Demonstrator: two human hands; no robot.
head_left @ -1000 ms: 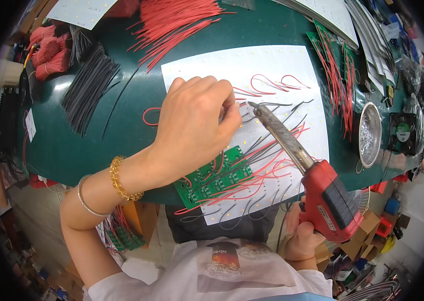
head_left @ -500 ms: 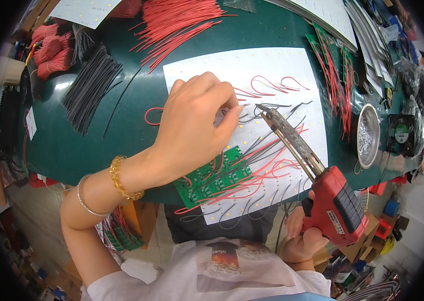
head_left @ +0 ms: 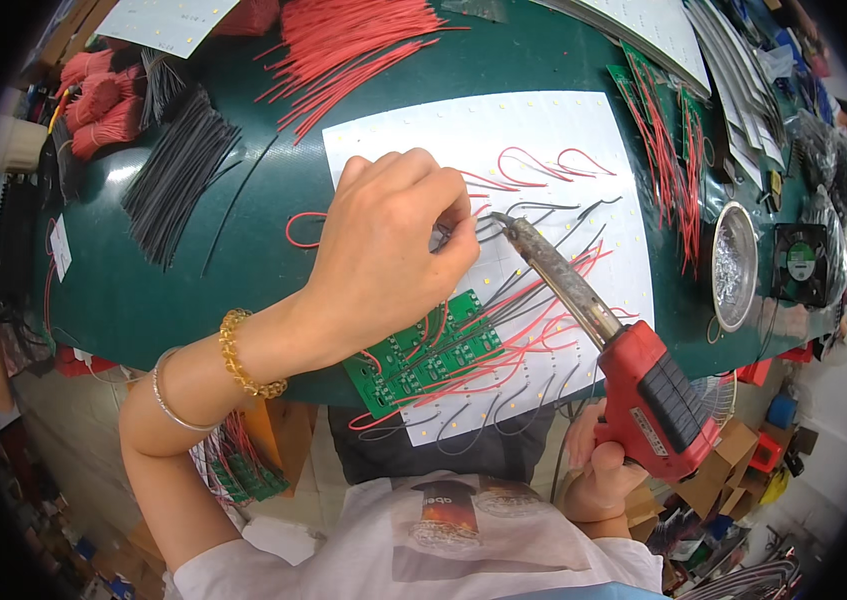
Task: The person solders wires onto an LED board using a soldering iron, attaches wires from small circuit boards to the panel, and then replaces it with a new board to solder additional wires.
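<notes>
While the right hand grips a red soldering gun, the left hand curls over the white panel, its hold hidden from view.

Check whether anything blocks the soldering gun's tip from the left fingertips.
No solid obstacle shows between them: only thin wires lie around the tip, over the white LED panel. The soldering gun, in the right hand, points toward the left hand, whose fingers hide whatever they may pinch.

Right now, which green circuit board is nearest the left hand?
The green board partly on the white sheet, by the left hand; other boards lie farther off, at upper right and lower left.
</notes>
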